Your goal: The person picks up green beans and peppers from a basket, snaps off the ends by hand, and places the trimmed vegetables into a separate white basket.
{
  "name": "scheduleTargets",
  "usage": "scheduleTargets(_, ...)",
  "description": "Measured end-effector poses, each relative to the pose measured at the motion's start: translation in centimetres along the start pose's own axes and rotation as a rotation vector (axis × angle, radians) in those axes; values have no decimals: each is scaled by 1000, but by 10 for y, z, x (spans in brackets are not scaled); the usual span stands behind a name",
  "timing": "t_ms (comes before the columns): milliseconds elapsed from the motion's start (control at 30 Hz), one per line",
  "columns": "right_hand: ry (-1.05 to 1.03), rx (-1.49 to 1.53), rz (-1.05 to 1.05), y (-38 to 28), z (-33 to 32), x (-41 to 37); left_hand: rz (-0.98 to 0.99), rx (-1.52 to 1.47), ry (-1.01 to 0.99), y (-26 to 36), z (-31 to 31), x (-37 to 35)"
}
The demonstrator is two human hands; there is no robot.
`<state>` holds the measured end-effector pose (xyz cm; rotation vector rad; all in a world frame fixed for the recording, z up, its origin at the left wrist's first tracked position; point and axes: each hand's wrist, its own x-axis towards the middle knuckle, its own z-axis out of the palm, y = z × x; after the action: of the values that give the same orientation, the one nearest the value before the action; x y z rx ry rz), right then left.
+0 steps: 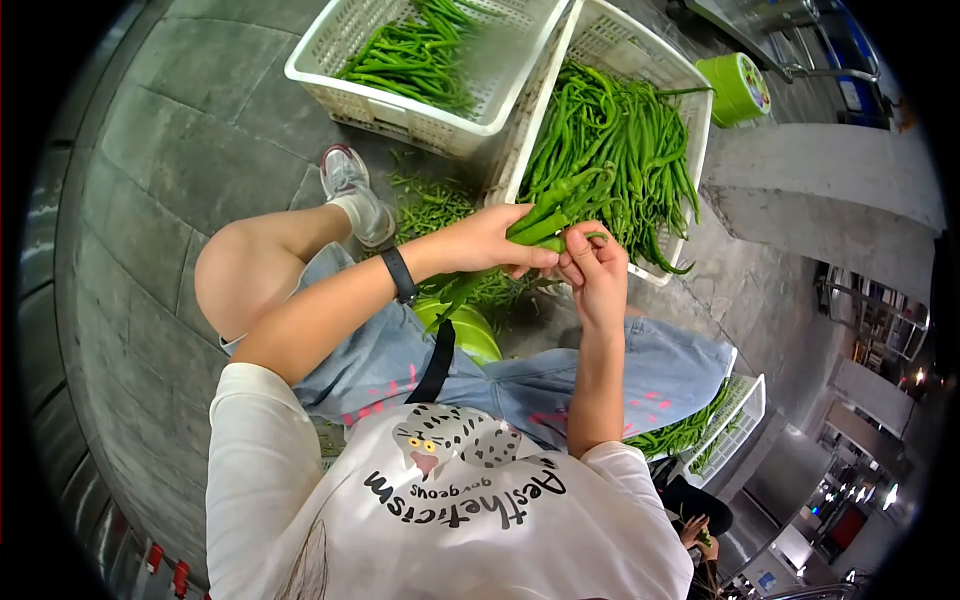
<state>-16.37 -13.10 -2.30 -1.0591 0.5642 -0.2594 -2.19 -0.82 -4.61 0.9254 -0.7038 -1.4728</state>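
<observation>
In the head view, my left hand [495, 240] is closed around a bunch of long green chili peppers [560, 200]. Their upper ends stick out above my fingers and some hang out below the palm. Close beside it, my right hand [598, 268] pinches the stem end of one pepper from the bunch. Directly behind both hands stands a white plastic crate [512, 165] heaped with long green peppers [625, 130]. Bits of green stems [435, 205] lie scattered on the floor below my left wrist.
A second white crate [420, 118] with fewer peppers stands to the left. Beyond the full crate is a green bucket [733, 90]. Another white crate [745, 412] of peppers sits at my right, near another person's hands [697, 535]. I sit on a yellow-green seat [470, 335].
</observation>
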Motion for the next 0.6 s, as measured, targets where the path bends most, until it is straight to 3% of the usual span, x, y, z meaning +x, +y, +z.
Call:
scheduleTargets(267,-157,523,63,7,-5,2,-73,-154,-64,17,-7,-3)
scheduleTargets(433,142,118,-88,-13,16,-6,-171,-73,-180,16,-8,-3)
scheduleTargets(600,70,139,-114,-1,-3,-3,-155,-93,-221,10,-2,-2)
